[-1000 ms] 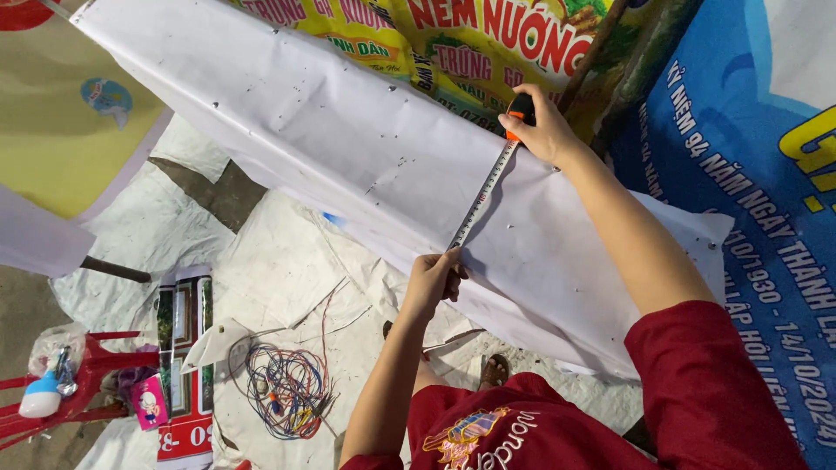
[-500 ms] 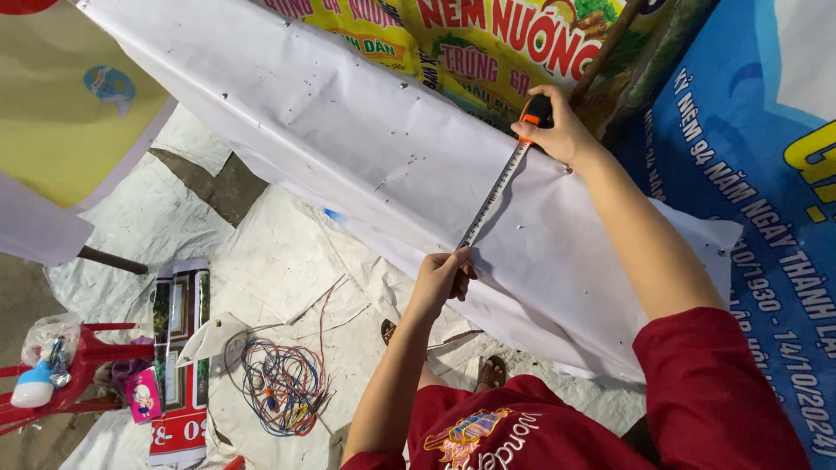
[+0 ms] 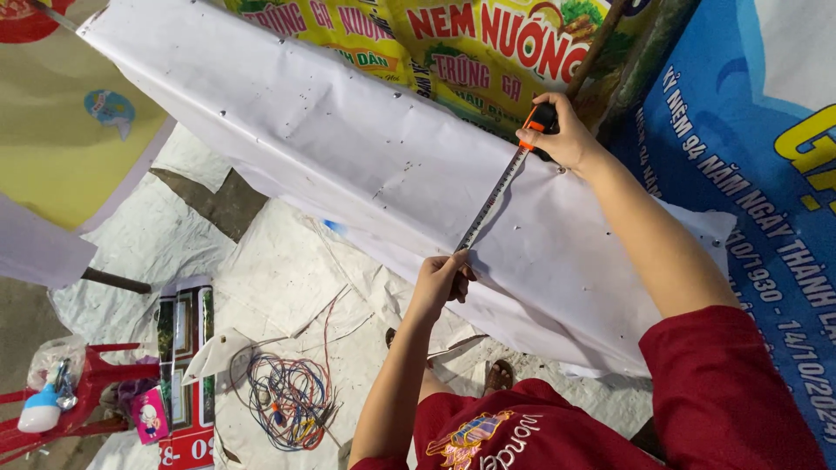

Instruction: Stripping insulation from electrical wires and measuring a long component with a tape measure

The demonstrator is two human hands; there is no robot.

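While the tape measure (image 3: 493, 198) lies drawn taut across the white sheet (image 3: 348, 165), from the sheet's near edge to its far edge, the right hand (image 3: 562, 135) is closed around the orange-and-black case at the far edge and the left hand (image 3: 442, 280) pinches the blade's free end at the near edge, evidently so the blade lies straight and flat. Beyond the near edge, a tangle of coloured wires (image 3: 287, 400) lies on the ground covering, with a red plastic stool (image 3: 83, 396) well apart from it.
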